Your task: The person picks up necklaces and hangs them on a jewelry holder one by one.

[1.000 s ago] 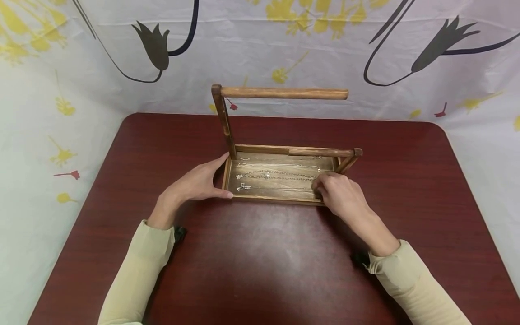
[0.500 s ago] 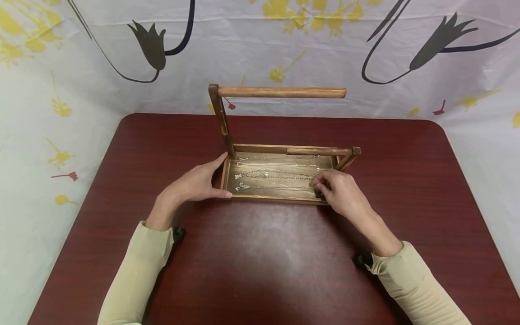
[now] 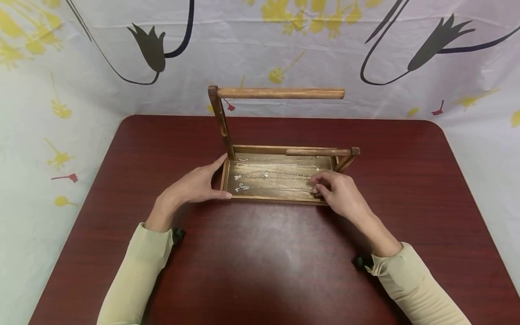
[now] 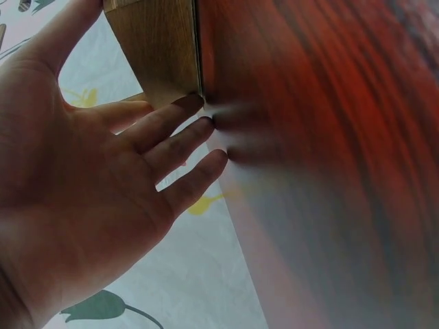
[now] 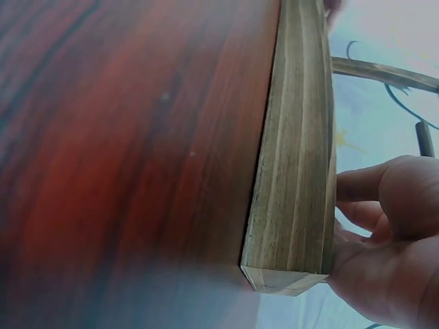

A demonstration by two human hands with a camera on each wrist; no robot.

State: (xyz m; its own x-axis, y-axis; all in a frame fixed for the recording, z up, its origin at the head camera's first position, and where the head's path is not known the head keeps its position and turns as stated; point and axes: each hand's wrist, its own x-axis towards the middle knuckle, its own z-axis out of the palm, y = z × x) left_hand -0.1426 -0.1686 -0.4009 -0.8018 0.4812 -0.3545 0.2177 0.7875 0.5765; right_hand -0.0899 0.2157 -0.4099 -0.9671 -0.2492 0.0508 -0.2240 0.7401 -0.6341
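Observation:
A wooden jewelry stand [image 3: 280, 199] with a shallow tray base stands on the table in the head view. Its left post carries a tall horizontal bar [image 3: 280, 93]; a lower bar [image 3: 321, 152] runs from the right post. Across the tray lie a pale necklace [image 3: 276, 165], a darker chain necklace [image 3: 280, 172] and a front necklace [image 3: 268, 188] with a silvery pendant. My left hand [image 3: 197, 184] spans the tray's left end, fingers straight and spread, thumb on the front corner. My right hand [image 3: 341, 192] reaches over the right end and pinches the front necklace's end; the tray wall partly hides its fingertips in the right wrist view.
The dark red table [image 3: 276, 262] has rounded far corners. A white cloth [image 3: 260, 49] printed with yellow and grey flowers hangs behind it and at both sides. Small earring-like pieces [image 3: 243, 159] lie along the tray's back edge.
My right hand's curled fingers have loosened and shifted slightly at the tray's right end, showing more of thumb and forefinger. The left hand keeps its place on the tray.

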